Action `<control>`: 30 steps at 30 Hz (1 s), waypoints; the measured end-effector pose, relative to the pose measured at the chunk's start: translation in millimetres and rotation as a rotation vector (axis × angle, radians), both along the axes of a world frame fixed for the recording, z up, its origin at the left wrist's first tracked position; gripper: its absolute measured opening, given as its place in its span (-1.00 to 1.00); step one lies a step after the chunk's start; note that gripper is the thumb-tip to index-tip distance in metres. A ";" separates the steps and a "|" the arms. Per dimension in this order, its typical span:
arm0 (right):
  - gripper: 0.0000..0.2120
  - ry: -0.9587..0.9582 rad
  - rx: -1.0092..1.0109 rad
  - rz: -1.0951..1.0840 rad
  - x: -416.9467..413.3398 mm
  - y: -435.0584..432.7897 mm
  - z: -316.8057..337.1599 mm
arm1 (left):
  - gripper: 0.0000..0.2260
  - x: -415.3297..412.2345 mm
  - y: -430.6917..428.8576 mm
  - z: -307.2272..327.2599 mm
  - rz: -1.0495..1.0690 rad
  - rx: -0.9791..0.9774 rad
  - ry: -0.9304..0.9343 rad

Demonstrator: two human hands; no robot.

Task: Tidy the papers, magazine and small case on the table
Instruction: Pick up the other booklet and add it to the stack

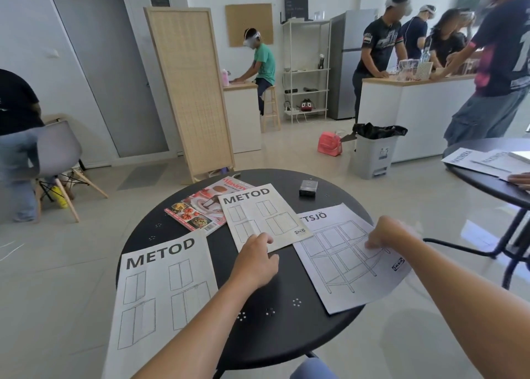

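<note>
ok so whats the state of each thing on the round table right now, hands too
magazine: closed, flat, its right part under the middle METOD booklet
middle METOD booklet: closed, left hand on its near edge
near METOD booklet: flat, overhanging the table edge, untouched
right booklet: flat, right hand on it
small case: shut, standing alone
left hand: resting, fingers curled
right hand: fingers pressing the paper

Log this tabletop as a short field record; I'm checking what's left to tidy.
table: round black table
papers: near METOD sheet, middle METOD sheet, shelf-drawing sheet
magazine: magazine, partly under middle METOD sheet
case: small case, far side, alone
left hand: on middle sheet's near edge
right hand: on shelf-drawing sheet
stacked: nothing yet
</note>
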State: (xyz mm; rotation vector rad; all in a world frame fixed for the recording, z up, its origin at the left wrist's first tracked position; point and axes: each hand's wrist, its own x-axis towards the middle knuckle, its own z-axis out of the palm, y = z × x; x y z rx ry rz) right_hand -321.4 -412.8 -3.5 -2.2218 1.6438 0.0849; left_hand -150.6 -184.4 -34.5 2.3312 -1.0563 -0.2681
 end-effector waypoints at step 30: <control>-0.81 -0.781 0.102 0.284 89.8 53.2 80.3 | -0.87 50.6 17.4 40.3 0.308 -0.469 0.592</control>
